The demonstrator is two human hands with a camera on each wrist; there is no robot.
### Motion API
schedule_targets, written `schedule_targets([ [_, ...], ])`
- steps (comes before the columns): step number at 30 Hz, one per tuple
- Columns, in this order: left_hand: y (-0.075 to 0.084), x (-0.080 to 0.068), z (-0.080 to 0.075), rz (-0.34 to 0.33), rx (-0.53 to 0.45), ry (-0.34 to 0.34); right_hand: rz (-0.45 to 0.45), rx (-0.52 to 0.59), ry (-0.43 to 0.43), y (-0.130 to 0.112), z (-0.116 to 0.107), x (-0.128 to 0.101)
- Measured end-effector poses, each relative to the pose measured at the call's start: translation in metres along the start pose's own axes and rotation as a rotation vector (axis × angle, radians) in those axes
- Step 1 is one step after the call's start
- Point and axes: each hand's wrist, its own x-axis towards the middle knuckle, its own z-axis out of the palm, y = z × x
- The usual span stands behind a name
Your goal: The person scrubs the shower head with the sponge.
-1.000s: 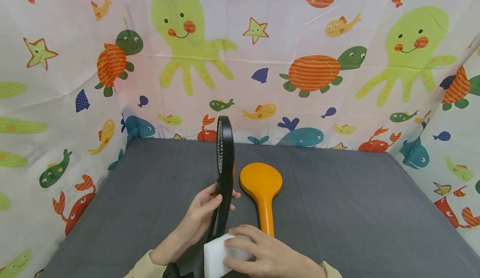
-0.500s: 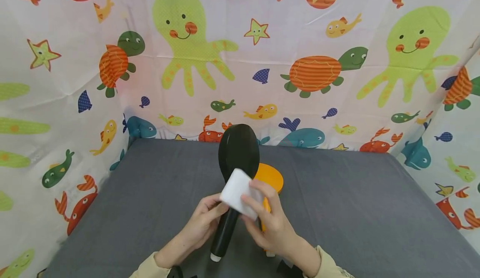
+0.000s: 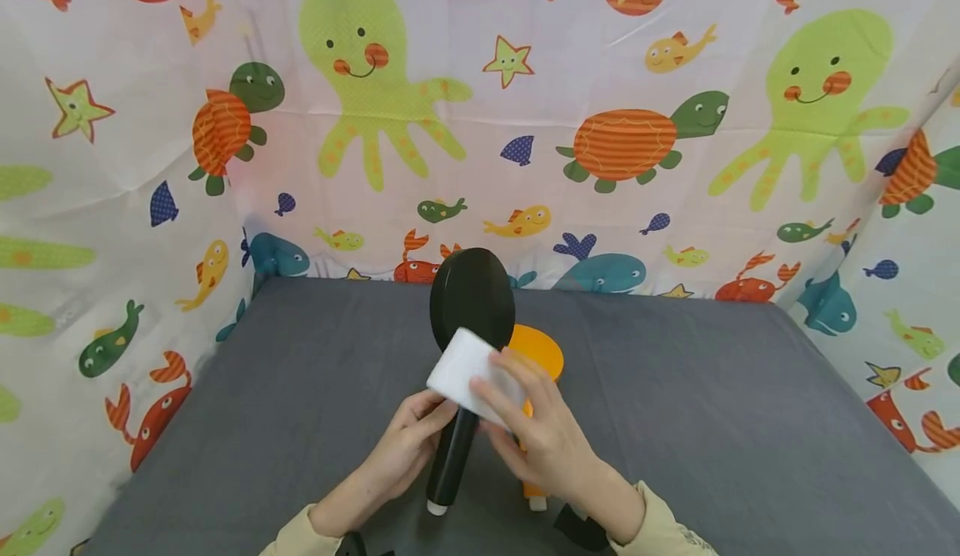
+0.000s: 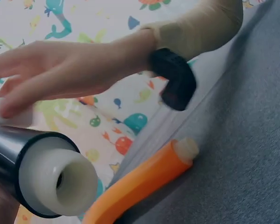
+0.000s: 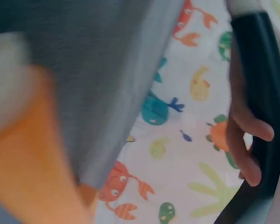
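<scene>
My left hand (image 3: 408,443) grips the handle of a black shower head (image 3: 468,302), held upright over the grey table with its smooth back toward me. My right hand (image 3: 536,431) holds a white sponge block (image 3: 468,370) against the neck of the black head. In the left wrist view the black handle's white end (image 4: 60,179) is close up, with my right hand (image 4: 60,70) above it. In the right wrist view my left hand's fingers (image 5: 245,135) curl round the black handle (image 5: 266,102). An orange shower head (image 3: 536,352) lies on the table behind my hands, mostly hidden.
Grey cloth covers the table (image 3: 712,423). A sea-animal printed curtain (image 3: 525,106) walls in the back and both sides. The orange handle (image 4: 144,179) lies along the cloth near my right wrist.
The black shower head turned from edge-on to back-facing. My right hand lifted the sponge from the table to the head's neck, then slid it slightly left.
</scene>
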Motion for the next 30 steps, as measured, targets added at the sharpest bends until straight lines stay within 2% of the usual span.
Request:
schedule_targets([
  [2,0.000,-0.001,0.001,-0.031,-0.001,0.001,0.065,-0.018,0.034,0.000,0.001,0.003],
  [4,0.001,-0.001,0.001,-0.016,-0.009,-0.008,0.037,-0.026,0.037,-0.003,0.001,0.002],
  [6,0.003,-0.001,-0.001,-0.001,-0.048,-0.006,-0.061,-0.022,-0.002,-0.008,0.002,-0.003],
  [9,0.005,-0.001,-0.003,0.019,-0.169,-0.019,-0.238,0.022,-0.145,-0.017,0.001,-0.013],
  [11,0.007,0.000,-0.005,0.024,-0.219,-0.032,-0.319,0.044,-0.252,-0.021,0.001,-0.018],
  [13,0.007,0.000,-0.005,0.043,-0.217,-0.042,-0.367,0.040,-0.312,-0.022,0.001,-0.020],
  [15,0.007,0.001,-0.004,0.062,-0.180,-0.056,-0.375,0.016,-0.291,-0.018,0.001,-0.019],
  [17,0.006,0.001,-0.004,0.079,-0.146,-0.084,-0.338,-0.019,-0.205,-0.012,0.001,-0.014],
  [19,0.005,0.001,-0.004,0.086,-0.138,-0.106,-0.239,-0.039,-0.090,-0.005,0.001,-0.008],
  [21,0.005,0.001,-0.003,0.077,-0.127,-0.115,-0.102,-0.035,0.007,0.000,0.000,-0.001],
  [24,0.005,0.001,-0.002,0.071,-0.110,-0.111,0.040,-0.011,0.084,0.002,0.000,0.005],
  [26,0.006,0.002,-0.003,0.067,-0.104,-0.102,0.034,0.010,0.085,0.000,0.001,0.005],
  [28,0.006,0.001,-0.005,0.063,-0.098,-0.081,-0.055,0.020,0.045,-0.004,0.002,0.000],
  [30,0.008,0.001,-0.007,0.044,-0.104,-0.037,-0.168,0.039,-0.042,-0.009,0.003,-0.006],
])
